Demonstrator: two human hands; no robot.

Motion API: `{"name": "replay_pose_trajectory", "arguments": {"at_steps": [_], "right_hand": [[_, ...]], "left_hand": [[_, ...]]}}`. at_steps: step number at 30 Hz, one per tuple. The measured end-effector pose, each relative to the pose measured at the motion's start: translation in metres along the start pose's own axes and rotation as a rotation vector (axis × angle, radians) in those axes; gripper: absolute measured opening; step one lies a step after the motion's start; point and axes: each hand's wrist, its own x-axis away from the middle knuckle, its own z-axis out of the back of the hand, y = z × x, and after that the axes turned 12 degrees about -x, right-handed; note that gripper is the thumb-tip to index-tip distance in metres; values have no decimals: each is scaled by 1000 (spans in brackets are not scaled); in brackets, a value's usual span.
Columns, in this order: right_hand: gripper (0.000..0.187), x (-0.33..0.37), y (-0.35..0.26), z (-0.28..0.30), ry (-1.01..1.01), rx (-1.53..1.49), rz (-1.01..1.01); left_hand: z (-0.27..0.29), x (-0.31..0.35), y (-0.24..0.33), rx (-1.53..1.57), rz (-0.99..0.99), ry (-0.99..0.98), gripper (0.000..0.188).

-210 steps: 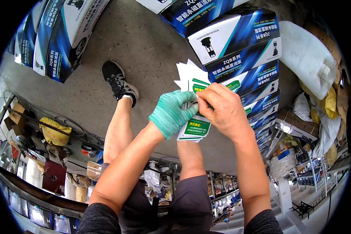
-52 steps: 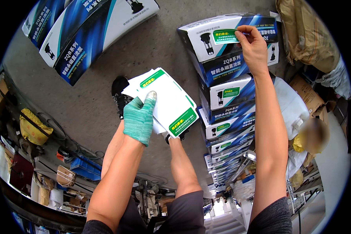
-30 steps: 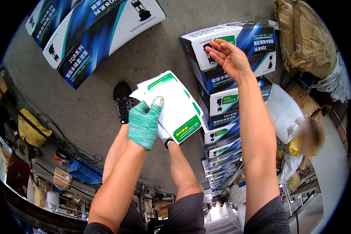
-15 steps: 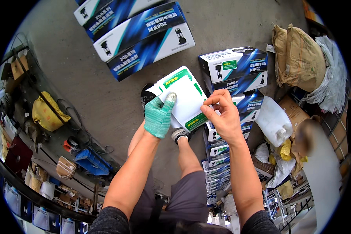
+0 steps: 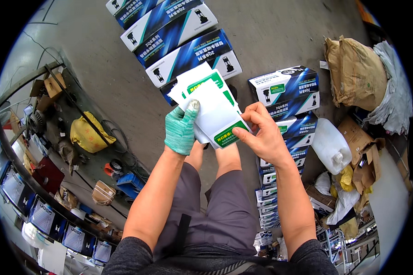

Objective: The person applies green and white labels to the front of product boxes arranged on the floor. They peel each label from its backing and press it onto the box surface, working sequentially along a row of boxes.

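Observation:
In front of my body is a fanned stack of white sticker sheets [image 5: 212,104] with green printed labels. My left hand [image 5: 180,129], in a green knitted glove, clamps the sheets with its thumb on top. My bare right hand [image 5: 264,136] pinches the lower right corner of the top sheet. Its thumb presses beside a green label [image 5: 228,133], with the fingers curled behind the sheet. Whether that label is lifted from its backing I cannot tell.
Ahead stands a row of blue and white cartons [image 5: 195,59]. At the right, a long row begins with a carton [image 5: 284,89] bearing a green sticker. Further right are brown paper sacks [image 5: 353,75] and a white plastic jug [image 5: 330,146]. A yellow sack [image 5: 91,133] lies left.
My view has shifted, bringing the far cartons lower in the picture. The sheets are more fanned out, and my right hand has moved down from the sheet's right edge to its lower corner.

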Motion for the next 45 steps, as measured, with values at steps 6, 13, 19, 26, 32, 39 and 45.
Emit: {"name": "replay_pose_trajectory", "arguments": {"at_steps": [6, 13, 19, 26, 32, 39, 45], "right_hand": [[29, -14, -17, 19, 12, -46, 81], [44, -57, -28, 29, -195, -275, 111], [32, -105, -21, 11, -296, -145, 19], [20, -150, -29, -43, -220, -64, 40], [21, -187, -15, -96, -230, -35, 73], [15, -209, 7, -118, -287, 29, 69], [18, -216, 23, -121, -273, 149, 63]], "left_hand": [[-21, -19, 23, -163, -4, 108, 30], [-13, -53, 27, -251, 32, -44, 26], [17, -95, 32, -403, 18, -196, 26], [79, -147, 45, -396, 87, -227, 29], [124, -171, 25, -313, 203, -170, 29], [147, -192, -24, -210, 234, -141, 30], [150, -205, -43, -159, 273, -130, 27]]}}
